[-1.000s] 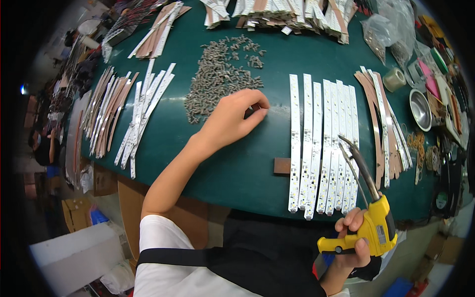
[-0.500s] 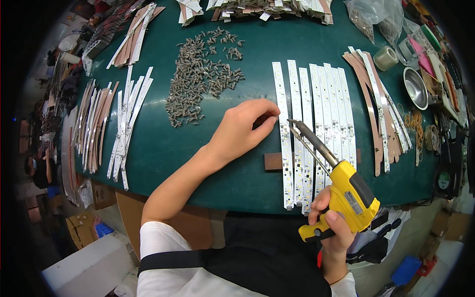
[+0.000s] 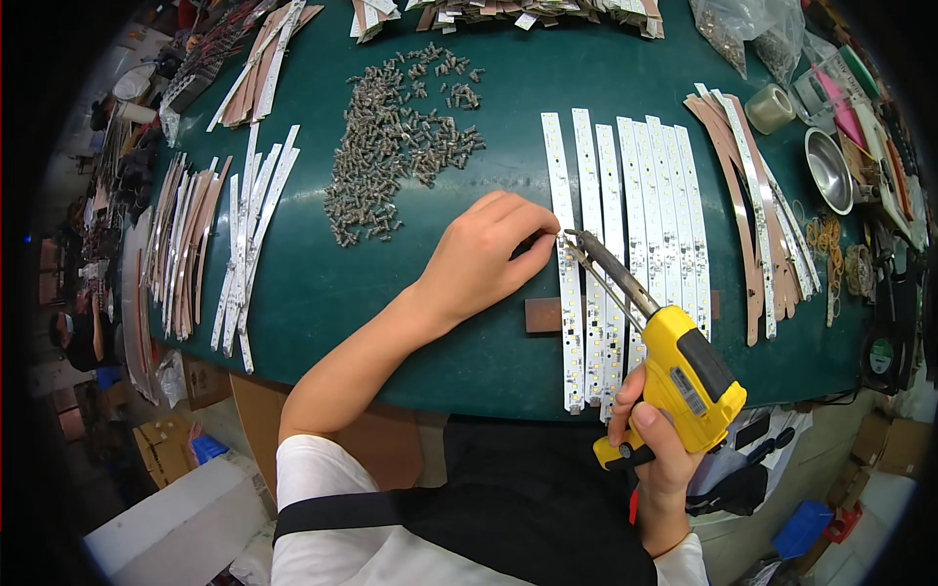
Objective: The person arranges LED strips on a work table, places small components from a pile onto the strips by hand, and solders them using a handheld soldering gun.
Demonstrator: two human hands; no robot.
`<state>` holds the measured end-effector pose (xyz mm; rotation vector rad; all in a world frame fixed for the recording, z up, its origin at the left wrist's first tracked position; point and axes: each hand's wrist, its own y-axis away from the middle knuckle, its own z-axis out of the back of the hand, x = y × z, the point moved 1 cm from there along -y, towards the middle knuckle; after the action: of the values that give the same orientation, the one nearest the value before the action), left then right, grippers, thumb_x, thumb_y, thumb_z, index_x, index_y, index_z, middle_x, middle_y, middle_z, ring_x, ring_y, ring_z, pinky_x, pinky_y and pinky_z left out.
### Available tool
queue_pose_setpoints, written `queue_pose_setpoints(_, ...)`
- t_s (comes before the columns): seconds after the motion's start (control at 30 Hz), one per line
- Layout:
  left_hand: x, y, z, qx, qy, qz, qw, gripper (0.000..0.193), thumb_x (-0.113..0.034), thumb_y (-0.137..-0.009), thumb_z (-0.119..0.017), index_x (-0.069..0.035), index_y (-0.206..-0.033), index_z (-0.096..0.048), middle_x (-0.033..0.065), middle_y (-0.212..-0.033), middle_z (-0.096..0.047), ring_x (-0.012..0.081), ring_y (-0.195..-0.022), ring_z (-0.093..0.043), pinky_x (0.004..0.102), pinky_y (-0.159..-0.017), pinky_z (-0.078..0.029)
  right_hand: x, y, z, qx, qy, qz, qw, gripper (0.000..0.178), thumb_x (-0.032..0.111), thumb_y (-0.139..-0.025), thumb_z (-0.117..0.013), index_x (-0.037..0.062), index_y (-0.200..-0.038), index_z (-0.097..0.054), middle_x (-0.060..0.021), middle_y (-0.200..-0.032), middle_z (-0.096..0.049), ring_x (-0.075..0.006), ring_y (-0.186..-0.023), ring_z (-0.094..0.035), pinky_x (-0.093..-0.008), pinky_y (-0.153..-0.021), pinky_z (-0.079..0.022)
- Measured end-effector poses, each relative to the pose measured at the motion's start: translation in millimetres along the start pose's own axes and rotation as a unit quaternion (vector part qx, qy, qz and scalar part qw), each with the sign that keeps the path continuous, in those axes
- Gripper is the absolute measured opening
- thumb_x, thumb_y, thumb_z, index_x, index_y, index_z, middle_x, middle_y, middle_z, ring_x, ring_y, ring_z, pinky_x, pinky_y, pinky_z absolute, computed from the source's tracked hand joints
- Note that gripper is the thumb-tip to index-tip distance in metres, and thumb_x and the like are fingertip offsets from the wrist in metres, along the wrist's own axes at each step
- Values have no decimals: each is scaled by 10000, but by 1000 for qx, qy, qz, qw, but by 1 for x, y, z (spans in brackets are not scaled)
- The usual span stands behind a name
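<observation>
My left hand (image 3: 489, 252) is closed in a pinch at the upper middle of the leftmost white LED strip (image 3: 572, 356). What its fingertips hold, if anything, is too small to make out. My right hand (image 3: 666, 444) grips a yellow and black soldering gun (image 3: 687, 376) by its handle. The gun's dark tip and thin feed tube point up and left, right beside my left fingertips over that strip. Several more LED strips (image 3: 653, 220) lie side by side to the right, dotted with small components. A brown block (image 3: 543, 315) shows beneath the row.
A pile of small metal pieces (image 3: 391, 146) lies beyond my left hand on the green table (image 3: 391, 363). Strip bundles sit left (image 3: 256, 225) and right (image 3: 747, 220), with a larger stack (image 3: 547, 14) at the back. A steel bowl (image 3: 829, 171) and tape roll (image 3: 769, 109) stand at right.
The soldering gun's tip has come closer to my left fingertips. My left hand has shifted slightly right and stays pinched. The whole view has moved a little.
</observation>
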<state>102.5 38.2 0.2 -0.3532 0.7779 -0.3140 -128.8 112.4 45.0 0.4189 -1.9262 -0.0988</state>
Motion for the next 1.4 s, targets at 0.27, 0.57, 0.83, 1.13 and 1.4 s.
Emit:
queue_pose_setpoints(0.27,0,1,-3,-16,-23,-13,1000,111,-10,-751,-683,-37,-851,-647,63,-783,-622,201,-703,-594,306,-615,-493,0,-1,0,9,10,1,1000,470,24,-825,-586,-72,-1260,-436,-160,-892,-581,-154,-585,-566,-238,-476,-484)
queue_pose_setpoints(0.57,-5,1,-3,-27,-90,-40,995,112,-25,-727,-700,-59,-816,-642,56,-786,-614,238,-739,-577,343,-638,-484,-1,-1,2,22,5,-16,1000,446,8,-832,-599,-39,-1255,-464,-144,-913,-586,-140,-617,-565,-240,-505,-492)
queue_pose_setpoints(0.83,-3,3,-3,-34,-84,-27,996,133,-38,-728,-699,-57,-843,-635,69,-839,-596,248,-787,-570,349,-679,-479,7,-2,-1,17,40,-47,998,405,-6,-839,-606,-20,-1229,-499,-121,-896,-604,-108,-565,-539,-229,-503,-472)
queue_pose_setpoints(1.13,1,5,-2,-13,-78,-5,997,137,-42,-728,-700,-54,-849,-636,71,-851,-572,246,-823,-563,348,-707,-472,13,-4,-5,18,54,-57,997,406,-4,-831,-621,-23,-1221,-512,-112,-897,-605,-115,-616,-563,-231,-514,-490)
queue_pose_setpoints(1.4,2,7,-1,-20,-74,-7,997,146,-47,-722,-703,-57,-853,-640,68,-849,-568,243,-821,-560,344,-699,-471,7,0,-2,13,13,-13,1000,465,-7,-831,-625,-22,-1271,-474,-125,-930,-598,-140,-734,-591,-258,-544,-546)
